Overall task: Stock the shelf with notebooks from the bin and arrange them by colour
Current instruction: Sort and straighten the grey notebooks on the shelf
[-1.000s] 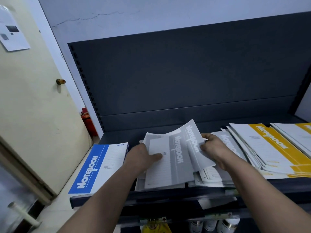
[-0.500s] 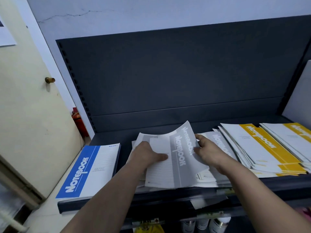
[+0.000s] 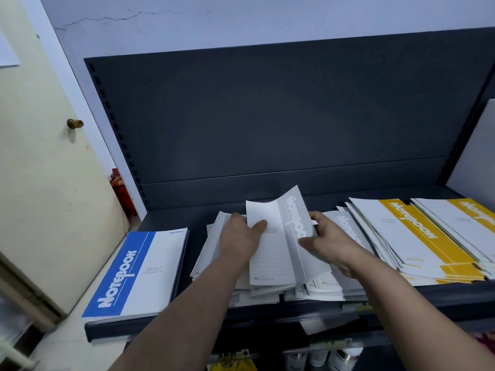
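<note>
The blue notebook (image 3: 139,271), grey notebook (image 3: 293,226) and yellow notebook (image 3: 412,231) each read "NOTEBOOK"

A cream door (image 3: 40,183) with a brass knob (image 3: 75,123) — a cracked wall (image 3: 241,20) beside it.

My left hand (image 3: 238,239) grips the grey notebook (image 3: 278,236) with only the thumb showing on the front. The fingertips are out of sight behind it. My right hand (image 3: 329,245) holds the other side and covers part of the grey pile (image 3: 329,285), so I cannot count the books there. The far yellow stack (image 3: 466,218) is cut by the right edge, and so is the white board (image 3: 476,156). The small print on the blue notebook (image 3: 139,271) is too fine to read. A red thing (image 3: 120,191) is half hidden behind the shelf post (image 3: 113,129). Bottles (image 3: 321,358) and a yellow packet (image 3: 233,366) run off the bottom edge. The paper (image 3: 6,52) on the door is cut off at the left.
</note>
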Demonstrator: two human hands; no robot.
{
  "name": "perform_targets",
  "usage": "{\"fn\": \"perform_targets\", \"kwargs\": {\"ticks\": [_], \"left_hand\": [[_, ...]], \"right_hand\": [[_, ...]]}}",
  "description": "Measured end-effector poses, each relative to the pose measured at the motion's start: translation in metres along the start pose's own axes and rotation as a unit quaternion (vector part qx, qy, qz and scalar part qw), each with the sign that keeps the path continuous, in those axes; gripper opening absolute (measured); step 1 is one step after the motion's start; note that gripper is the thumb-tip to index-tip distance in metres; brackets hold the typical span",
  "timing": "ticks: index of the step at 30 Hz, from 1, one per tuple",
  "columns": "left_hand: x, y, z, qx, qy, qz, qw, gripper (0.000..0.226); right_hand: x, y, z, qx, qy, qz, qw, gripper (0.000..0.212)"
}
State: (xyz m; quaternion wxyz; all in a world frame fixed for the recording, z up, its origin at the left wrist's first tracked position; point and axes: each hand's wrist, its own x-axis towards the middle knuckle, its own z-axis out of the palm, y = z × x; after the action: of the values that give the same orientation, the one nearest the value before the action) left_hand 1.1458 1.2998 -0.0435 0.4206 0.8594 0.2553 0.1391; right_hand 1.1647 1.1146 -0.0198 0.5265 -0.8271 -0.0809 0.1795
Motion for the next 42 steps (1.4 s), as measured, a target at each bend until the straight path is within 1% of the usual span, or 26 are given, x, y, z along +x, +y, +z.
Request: {"fn": "perform_targets", "kwargs": {"ticks": [1,3,4,5,6,7,8,9,11,14,17,18,19,20,21,23,25,26,28,30,31,33,35,37,39,42], "left_hand": [[0.004,-0.004,-0.008,0.035,0.008,-0.006,0.999,0.043],[0.014,-0.017,-0.033,0.142,0.028,-0.02,0.989,0.048],[0.018,-0.025,-0.045,0.205,0.015,-0.026,0.978,0.05],[0.02,-0.032,-0.057,0.263,-0.017,-0.035,0.964,0.05],[0.02,-0.038,-0.065,0.298,-0.059,-0.045,0.952,0.048],[0.02,-0.042,-0.072,0.309,-0.095,-0.054,0.945,0.044],[0.019,-0.045,-0.076,0.304,-0.114,-0.055,0.944,0.042],[0.018,-0.047,-0.079,0.295,-0.118,-0.051,0.947,0.041],[0.017,-0.049,-0.085,0.282,-0.081,-0.044,0.955,0.034],[0.016,-0.05,-0.088,0.252,-0.037,-0.049,0.966,0.027],[0.015,-0.054,-0.087,0.262,-0.013,-0.041,0.964,0.025],[0.014,-0.055,-0.086,0.265,0.004,-0.032,0.964,0.026],[0.014,-0.055,-0.086,0.263,0.014,-0.026,0.964,0.034],[0.013,-0.054,-0.085,0.259,0.008,-0.026,0.966,0.047],[0.013,-0.053,-0.083,0.25,-0.017,-0.031,0.968,0.059],[0.009,-0.048,-0.078,0.245,-0.068,-0.033,0.966,0.073],[0.006,-0.047,-0.07,0.29,-0.091,0.001,0.953,0.085],[0.005,-0.048,-0.067,0.329,-0.1,0.033,0.938,0.086],[0.001,-0.044,-0.063,0.391,-0.113,0.079,0.91,0.073],[-0.002,-0.034,-0.064,0.411,-0.124,0.08,0.9,0.057],[-0.002,-0.028,-0.064,0.412,-0.131,0.075,0.898,0.054],[0.002,-0.02,-0.065,0.398,-0.136,0.075,0.904,0.05],[0.007,-0.018,-0.067,0.37,-0.117,0.094,0.917,0.048],[0.015,-0.019,-0.067,0.335,-0.124,0.132,0.925,0.054],[0.021,-0.016,-0.063,0.318,-0.166,0.188,0.914,0.061],[0.032,-0.007,-0.051,0.288,-0.237,0.277,0.885,0.055]], "right_hand": [[0.002,0.002,-0.001,0.01,0.02,-0.003,1.0,0.044],[0.007,0.005,-0.003,0.025,0.06,-0.013,0.998,0.045],[0.009,0.007,-0.004,0.028,0.074,-0.015,0.997,0.046],[0.011,0.008,-0.004,0.03,0.082,-0.016,0.996,0.046],[0.012,0.008,-0.004,0.029,0.085,-0.016,0.996,0.046],[0.012,0.008,-0.004,0.019,0.085,-0.013,0.996,0.046],[0.013,0.008,-0.004,0.002,0.087,-0.01,0.996,0.045],[0.014,0.009,-0.005,-0.022,0.089,-0.002,0.996,0.043],[0.017,0.012,-0.005,-0.059,0.085,0.006,0.995,0.039],[0.019,0.012,-0.002,-0.073,0.093,0.013,0.993,0.03],[0.017,0.006,0.001,-0.065,0.119,0.014,0.991,0.019],[0.017,0.006,0.002,-0.056,0.125,0.017,0.99,0.021],[0.017,0.005,0.003,-0.051,0.13,0.02,0.99,0.025],[0.017,0.004,0.004,-0.046,0.132,0.019,0.99,0.028],[0.018,0.004,0.005,-0.04,0.133,0.018,0.99,0.029],[0.018,0.003,0.007,-0.025,0.134,0.015,0.991,0.027],[0.019,0.003,0.008,-0.014,0.143,0.013,0.99,0.026],[0.019,0.004,0.008,-0.009,0.15,0.011,0.989,0.027],[0.02,0.005,0.007,0.003,0.169,0.013,0.986,0.025],[0.019,0.005,0.004,0.012,0.184,0.019,0.983,0.023],[0.018,0.005,0.002,0.02,0.189,0.019,0.982,0.023],[0.017,0.005,-0.002,0.031,0.192,0.015,0.981,0.026],[0.012,0.006,-0.005,0.045,0.188,0.014,0.981,0.028],[0.006,0.007,-0.007,0.079,0.179,0.031,0.98,0.029],[0.001,0.008,-0.008,0.102,0.181,0.046,0.977,0.028],[-0.007,0.011,-0.012,0.134,0.216,0.065,0.965,0.027]]}}
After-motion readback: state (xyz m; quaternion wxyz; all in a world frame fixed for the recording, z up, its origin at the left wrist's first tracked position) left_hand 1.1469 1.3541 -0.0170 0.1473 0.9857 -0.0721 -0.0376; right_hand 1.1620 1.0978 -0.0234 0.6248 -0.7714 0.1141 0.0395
